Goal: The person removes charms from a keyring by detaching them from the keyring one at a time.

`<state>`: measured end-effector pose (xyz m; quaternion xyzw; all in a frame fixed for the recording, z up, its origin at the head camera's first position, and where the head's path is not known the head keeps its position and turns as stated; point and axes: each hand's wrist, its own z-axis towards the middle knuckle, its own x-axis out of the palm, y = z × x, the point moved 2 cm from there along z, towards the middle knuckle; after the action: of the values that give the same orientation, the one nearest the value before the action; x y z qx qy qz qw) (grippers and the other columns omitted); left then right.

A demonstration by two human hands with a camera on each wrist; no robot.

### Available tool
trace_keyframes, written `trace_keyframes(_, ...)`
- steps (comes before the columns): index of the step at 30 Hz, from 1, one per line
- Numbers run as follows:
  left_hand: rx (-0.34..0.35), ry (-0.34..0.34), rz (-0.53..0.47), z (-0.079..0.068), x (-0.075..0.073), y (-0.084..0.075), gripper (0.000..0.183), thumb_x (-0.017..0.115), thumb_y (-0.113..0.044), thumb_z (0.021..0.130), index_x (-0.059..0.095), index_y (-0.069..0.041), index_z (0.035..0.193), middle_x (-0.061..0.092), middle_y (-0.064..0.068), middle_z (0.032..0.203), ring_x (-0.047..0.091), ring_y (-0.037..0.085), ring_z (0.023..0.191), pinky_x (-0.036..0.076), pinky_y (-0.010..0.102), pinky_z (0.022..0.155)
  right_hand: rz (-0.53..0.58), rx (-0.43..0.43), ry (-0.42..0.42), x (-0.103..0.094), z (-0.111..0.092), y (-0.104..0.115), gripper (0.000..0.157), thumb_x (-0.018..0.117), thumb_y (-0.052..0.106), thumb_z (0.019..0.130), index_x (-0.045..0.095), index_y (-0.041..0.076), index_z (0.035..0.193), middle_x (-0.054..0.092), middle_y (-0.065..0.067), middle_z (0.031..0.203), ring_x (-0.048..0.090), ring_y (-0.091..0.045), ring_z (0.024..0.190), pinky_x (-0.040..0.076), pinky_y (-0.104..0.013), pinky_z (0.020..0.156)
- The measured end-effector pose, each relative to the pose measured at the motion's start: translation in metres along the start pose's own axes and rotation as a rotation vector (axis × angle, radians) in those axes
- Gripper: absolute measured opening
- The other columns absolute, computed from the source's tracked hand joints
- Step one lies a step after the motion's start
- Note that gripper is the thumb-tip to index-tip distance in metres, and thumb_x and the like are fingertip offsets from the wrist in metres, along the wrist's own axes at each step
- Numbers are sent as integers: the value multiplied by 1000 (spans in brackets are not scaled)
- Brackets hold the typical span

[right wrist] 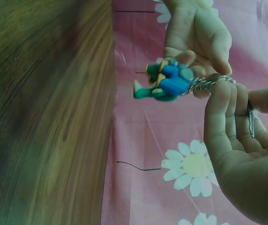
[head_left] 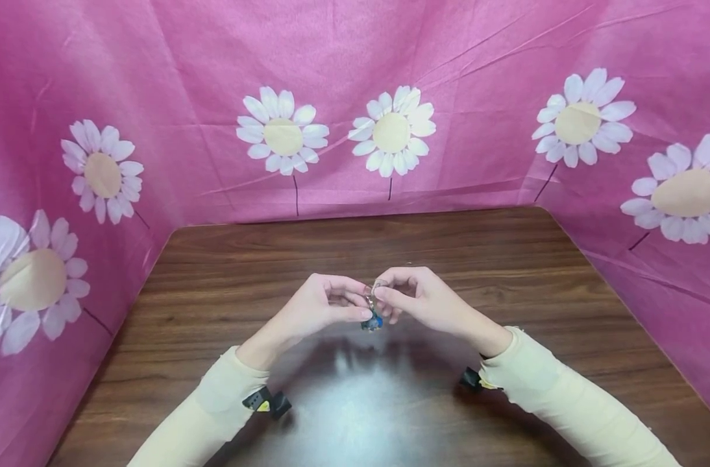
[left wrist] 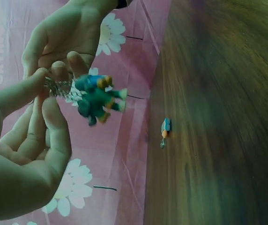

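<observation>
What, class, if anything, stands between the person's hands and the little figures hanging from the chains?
Nothing visible blocks the left hand or right hand. The figures hang on metal chains by the fingertips; a small toy lies apart on the table.

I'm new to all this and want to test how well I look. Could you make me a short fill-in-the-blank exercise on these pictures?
1. The chain with the small figures is held by the left hand and the ____ hand.
2. The colour of the cloth behind the table is ____.
3. The flowers on it have petals coloured ____.
4. The table's colour is ____.

Missing words: right; pink; white; brown.
</observation>
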<state>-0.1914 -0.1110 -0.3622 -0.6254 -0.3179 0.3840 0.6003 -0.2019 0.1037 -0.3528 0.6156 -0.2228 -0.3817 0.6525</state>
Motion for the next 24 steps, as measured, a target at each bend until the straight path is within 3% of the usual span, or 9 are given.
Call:
trace_keyframes(4,87,14,118,-1,3,-1,29,84,-9,83,74,-5,111,73,6,92,68,22,84,61,34,77,54,33,-4,0,0,0,13,61,9,102,66,-3,106,63,-25,87,65,-23,70,62,-42,64)
trace_keyframes(9,157,43,152,-2,5,-3,29,83,-11,86,74,-5,112,75,4,98,72,25,89,61,41,82,99,59,-13,0,2,2,16,61,11,102,65,-4,107,60,-34,90,64,-24,70,62,-41,64)
trace_keyframes(19,169,39,151,-7,2,-17,25,84,-13,86,77,-6,108,76,1,91,73,21,85,62,37,79,253,122,5,-3,2,14,15,60,12,102,61,-2,105,65,-14,83,65,-21,68,61,-36,62)
trace_keyframes(24,229,54,114,-11,4,-23,20,74,-13,95,77,-10,114,77,-1,103,73,22,97,60,38,86,294,87,39,-3,-1,18,14,59,11,102,61,-3,102,62,-9,81,63,-17,66,59,-32,60)
